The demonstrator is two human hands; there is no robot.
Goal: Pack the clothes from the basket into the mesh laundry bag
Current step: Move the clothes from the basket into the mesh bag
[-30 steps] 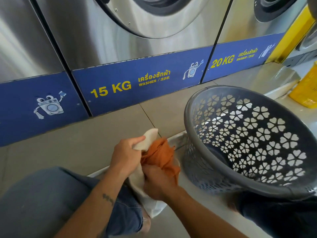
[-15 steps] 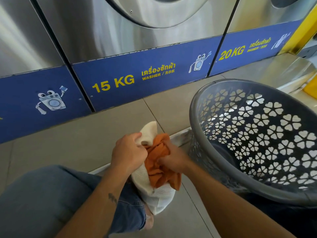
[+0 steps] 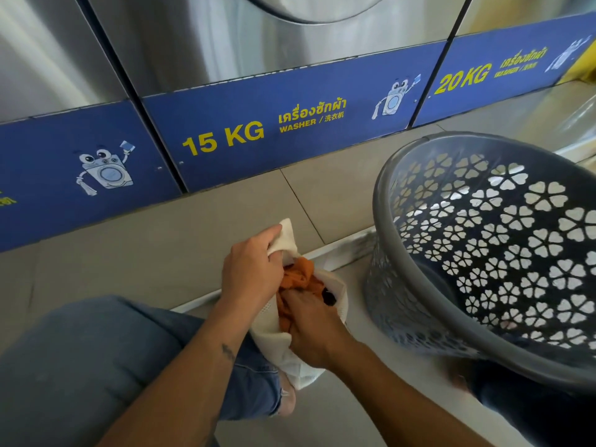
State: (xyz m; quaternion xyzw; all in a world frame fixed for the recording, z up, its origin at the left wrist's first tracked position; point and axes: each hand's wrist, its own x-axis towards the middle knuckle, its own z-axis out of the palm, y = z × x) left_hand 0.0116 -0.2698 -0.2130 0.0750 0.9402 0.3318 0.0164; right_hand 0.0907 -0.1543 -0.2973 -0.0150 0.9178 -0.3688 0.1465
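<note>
Left hand (image 3: 251,272) grips the white mesh laundry bag (image 3: 300,366) mouth, right hand (image 3: 314,330) clutching orange cloth (image 3: 298,277) inside, below a "15 KG WASHER" panel (image 3: 258,130)

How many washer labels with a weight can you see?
2: the 15 KG label on the middle panel, the 20 KG label on the right panel. The left panel's text is cut off.

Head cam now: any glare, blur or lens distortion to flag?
Head view: bright streaky reflections on the steel washer fronts; glare washes out the floor at the far right; wide-angle bending curves the blue label strip; the grey perforated plastic basket smears softly along its near rim; the hands, white mesh bag and orange cloth stay sharp.
</note>
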